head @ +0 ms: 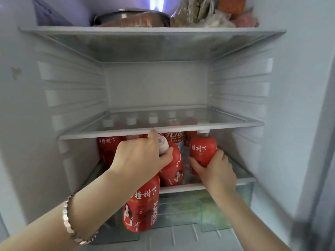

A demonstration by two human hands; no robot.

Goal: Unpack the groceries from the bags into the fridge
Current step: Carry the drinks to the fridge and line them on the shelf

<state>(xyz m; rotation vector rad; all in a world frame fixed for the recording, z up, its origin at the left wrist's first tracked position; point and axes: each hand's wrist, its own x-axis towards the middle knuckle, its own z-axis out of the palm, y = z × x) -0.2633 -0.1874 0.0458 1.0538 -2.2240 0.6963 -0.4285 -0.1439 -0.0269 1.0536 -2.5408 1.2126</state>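
Note:
Several red juice bottles with white caps stand at the back of the fridge's lower shelf point(181, 187). My left hand point(139, 156) grips the neck of a tilted red bottle point(173, 167) just below its white cap, over the shelf's front. A second red bottle point(141, 205) hangs under that hand in front of the shelf edge; its top is hidden by my palm. My right hand point(215, 169) is wrapped around the lower part of an upright red bottle point(203, 149) at the right of the shelf.
The glass middle shelf point(163, 130) sits just above the bottle caps, with nothing on it. The top shelf point(152, 30) carries a metal pot point(130, 18) and bagged food point(203, 13). A clear crisper drawer point(208, 211) lies below. The fridge door edge point(319, 160) is at the right.

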